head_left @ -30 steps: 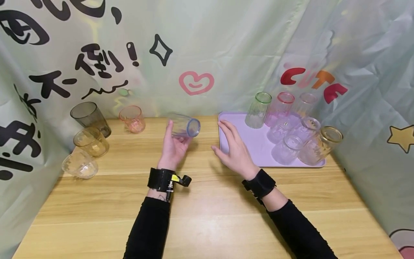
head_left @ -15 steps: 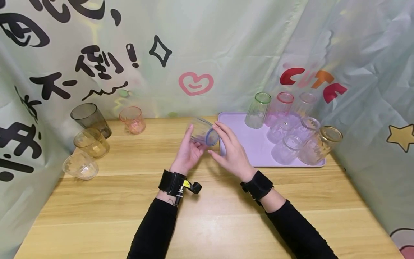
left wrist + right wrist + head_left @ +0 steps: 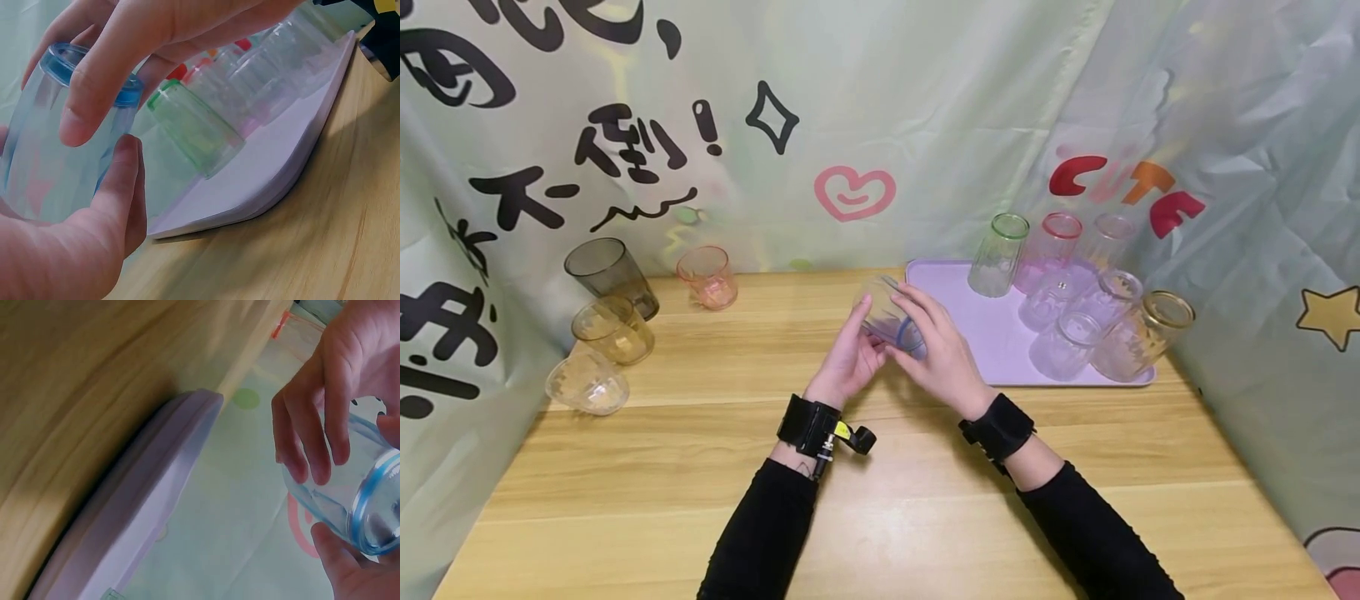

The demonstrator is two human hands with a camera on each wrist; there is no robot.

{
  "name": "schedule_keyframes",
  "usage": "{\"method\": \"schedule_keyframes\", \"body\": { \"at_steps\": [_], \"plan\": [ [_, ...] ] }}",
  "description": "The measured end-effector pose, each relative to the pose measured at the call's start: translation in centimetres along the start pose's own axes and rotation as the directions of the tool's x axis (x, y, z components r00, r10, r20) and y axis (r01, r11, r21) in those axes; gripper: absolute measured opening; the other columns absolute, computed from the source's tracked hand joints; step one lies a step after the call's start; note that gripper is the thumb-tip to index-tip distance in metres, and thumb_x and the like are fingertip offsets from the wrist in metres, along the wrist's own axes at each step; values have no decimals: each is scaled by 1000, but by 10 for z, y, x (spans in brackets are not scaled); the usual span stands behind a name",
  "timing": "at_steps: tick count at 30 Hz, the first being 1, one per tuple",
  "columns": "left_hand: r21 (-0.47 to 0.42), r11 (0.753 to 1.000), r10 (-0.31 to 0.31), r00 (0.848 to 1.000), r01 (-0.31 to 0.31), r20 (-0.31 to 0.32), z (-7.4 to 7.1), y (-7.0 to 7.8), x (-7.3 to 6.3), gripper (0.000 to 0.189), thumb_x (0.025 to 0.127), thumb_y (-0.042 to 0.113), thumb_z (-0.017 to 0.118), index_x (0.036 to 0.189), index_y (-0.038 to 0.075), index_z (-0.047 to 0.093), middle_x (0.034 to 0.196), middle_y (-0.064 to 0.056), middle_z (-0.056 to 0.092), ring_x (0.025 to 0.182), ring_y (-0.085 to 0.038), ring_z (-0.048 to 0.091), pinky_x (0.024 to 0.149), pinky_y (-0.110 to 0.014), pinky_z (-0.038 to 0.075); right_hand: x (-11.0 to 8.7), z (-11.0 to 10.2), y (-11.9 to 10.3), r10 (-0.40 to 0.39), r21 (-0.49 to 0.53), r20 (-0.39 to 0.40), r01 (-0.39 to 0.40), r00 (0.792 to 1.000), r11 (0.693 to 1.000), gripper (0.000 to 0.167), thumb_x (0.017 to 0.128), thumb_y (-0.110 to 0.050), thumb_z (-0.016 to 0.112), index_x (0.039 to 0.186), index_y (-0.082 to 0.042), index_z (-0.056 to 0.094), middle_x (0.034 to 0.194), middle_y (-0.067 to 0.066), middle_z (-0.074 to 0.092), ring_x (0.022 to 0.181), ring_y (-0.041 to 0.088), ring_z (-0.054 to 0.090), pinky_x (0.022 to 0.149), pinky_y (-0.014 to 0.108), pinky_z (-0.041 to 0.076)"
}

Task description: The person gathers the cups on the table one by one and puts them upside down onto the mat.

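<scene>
A clear drinking glass [image 3: 883, 302] with a blue band round one end is tilted between both hands, above the table just left of the purple tray. My left hand [image 3: 848, 364] grips its body, thumb on one side and fingers beneath. My right hand [image 3: 949, 358] holds the blue-banded end, which points toward the lower right. In the left wrist view the right thumb lies across that blue band [image 3: 128, 94], with other fingers behind it. Left-hand fingers [image 3: 304, 434] curl against the glass wall in the right wrist view.
Several glasses stand on the purple tray [image 3: 951, 333], among them a green-rimmed one [image 3: 996, 258] and an amber-rimmed one [image 3: 1138, 342]. At the left stand a grey glass [image 3: 613, 275], an amber glass [image 3: 613, 329], a clear cup [image 3: 587, 383] and a pink one [image 3: 711, 279]. A curtain [image 3: 925, 108] hangs behind.
My left hand has carried the glass rightward and slightly nearer, tipping its blue-banded end further down. My right hand, apart from it at first, now holds that end.
</scene>
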State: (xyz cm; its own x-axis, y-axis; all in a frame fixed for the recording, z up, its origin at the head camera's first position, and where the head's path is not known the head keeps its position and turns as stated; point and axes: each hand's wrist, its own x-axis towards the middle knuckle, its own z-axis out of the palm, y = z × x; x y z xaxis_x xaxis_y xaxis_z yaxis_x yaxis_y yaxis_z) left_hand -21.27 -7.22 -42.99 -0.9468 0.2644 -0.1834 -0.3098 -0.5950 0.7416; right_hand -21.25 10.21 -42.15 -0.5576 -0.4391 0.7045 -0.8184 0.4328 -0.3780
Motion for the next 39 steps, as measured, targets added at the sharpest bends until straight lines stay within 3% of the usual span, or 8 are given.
{"method": "schedule_keyframes", "body": {
  "at_steps": [12, 19, 25, 27, 29, 33, 36, 39],
  "plan": [
    [87, 996, 13, 1000, -15, 29, 2, -1, -2, 81, 107, 59, 43, 164, 6, 22, 121, -10, 58, 94, -15, 65, 80, -21, 58, 3, -9, -3, 33, 36, -5, -32, 999, 999, 78, 78, -1, 88, 147, 3, 51, 158, 18, 45, 144, 35, 45, 121, 46, 36],
    [139, 989, 36, 999, -40, 32, 4, -2, -2, 80, 102, 58, 50, 152, -3, 41, 122, -11, 63, 99, -17, 69, 95, -32, 59, 9, -21, -3, 105, 77, -20, -103, 994, 992, 78, 81, -3, 87, 149, 2, 48, 156, 19, 46, 143, 36, 46, 121, 45, 36],
    [372, 920, 123, 992, -121, 20, 8, -5, -2, 50, 105, 35, 61, 140, -1, 56, 136, -16, 65, 123, -37, 64, 105, -47, 53, 20, -40, -1, 166, 72, -70, -161, 984, 984, 76, 85, -10, 86, 150, 2, 48, 154, 20, 49, 141, 34, 48, 115, 48, 43],
    [501, 850, 175, 984, -163, 23, 10, -7, -3, 43, 104, 23, 66, 139, -1, 58, 134, -17, 66, 123, -41, 63, 101, -50, 55, 24, -48, 1, 173, 50, -96, -169, 980, 984, 75, 86, -11, 86, 149, 3, 49, 153, 21, 50, 140, 34, 49, 115, 47, 42],
    [642, 738, 234, 971, -208, 46, 12, -10, -3, 41, 99, 13, 70, 137, -1, 60, 130, -18, 68, 115, -39, 67, 94, -47, 59, 29, -56, 3, 181, 23, -118, -180, 976, 983, 74, 85, -12, 86, 148, 3, 51, 151, 21, 52, 139, 34, 50, 115, 47, 41],
    [891, 367, 306, 939, -267, 155, 17, -15, -7, 36, 95, 8, 74, 130, 2, 66, 120, -11, 68, 100, -22, 68, 83, -31, 60, 40, -73, 10, 208, -27, -130, -213, 969, 977, 73, 83, -11, 88, 145, 3, 53, 146, 22, 55, 137, 35, 51, 116, 49, 39],
    [952, 65, 291, 918, -300, 269, 22, -20, -10, 32, 95, 10, 75, 126, 7, 69, 116, -6, 66, 96, -16, 65, 82, -26, 56, 48, -86, 17, 250, -63, -104, -257, 963, 964, 71, 82, -11, 88, 143, 4, 55, 142, 23, 57, 133, 37, 54, 111, 52, 42],
    [930, -139, 249, 897, -341, 366, 27, -26, -13, 28, 94, 10, 76, 122, 9, 71, 115, -4, 67, 97, -17, 65, 84, -28, 57, 53, -99, 23, 327, -96, -39, -329, 944, 939, 68, 84, -13, 86, 142, 4, 55, 139, 24, 58, 128, 39, 55, 106, 54, 44]
  ]
}}
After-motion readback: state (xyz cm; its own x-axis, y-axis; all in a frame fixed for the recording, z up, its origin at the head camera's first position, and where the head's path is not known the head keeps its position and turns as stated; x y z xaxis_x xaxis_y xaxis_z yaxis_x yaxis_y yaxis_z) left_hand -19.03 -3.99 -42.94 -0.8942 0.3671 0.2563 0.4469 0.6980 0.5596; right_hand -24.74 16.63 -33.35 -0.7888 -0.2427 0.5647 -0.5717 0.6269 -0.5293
